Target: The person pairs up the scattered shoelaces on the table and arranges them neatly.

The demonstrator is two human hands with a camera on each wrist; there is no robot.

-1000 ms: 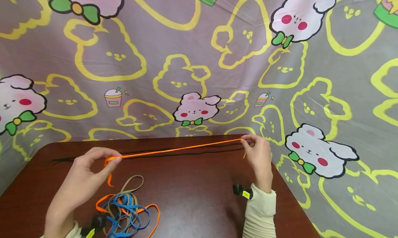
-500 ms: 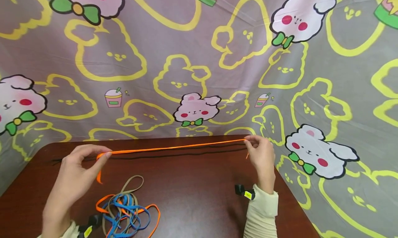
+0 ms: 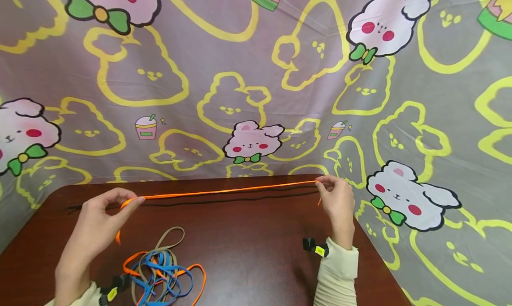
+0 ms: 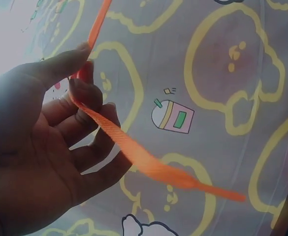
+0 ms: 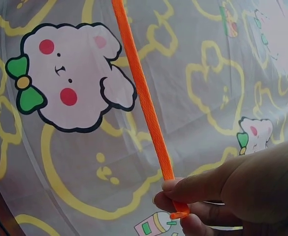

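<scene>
A pale grey curtain (image 3: 304,97) printed with white bunnies and yellow outlines hung behind and to the right of a dark reddish-brown table (image 3: 256,235). The only cups I saw were pictures on that cloth: pink printed cups (image 3: 146,127), each with a white top and a green straw.

A person in cream sleeves (image 3: 338,275) held an orange lace (image 3: 224,191) stretched straight between two hands. The left hand (image 3: 94,226) pinched it between thumb and fingertips, and a flat tail ending in a narrow tip stuck out past that grip. The right hand (image 3: 338,204) pinched it near the other end, a short bit of lace poking out below the fingers. The stretch between lay in view just above two black cords (image 3: 224,202) running along the table's far side.

Nearer the person, right of the left wrist, blue lace (image 3: 162,256), tan lace (image 3: 173,228) and more orange lacing (image 3: 126,267) lay in a loose tangle.
</scene>
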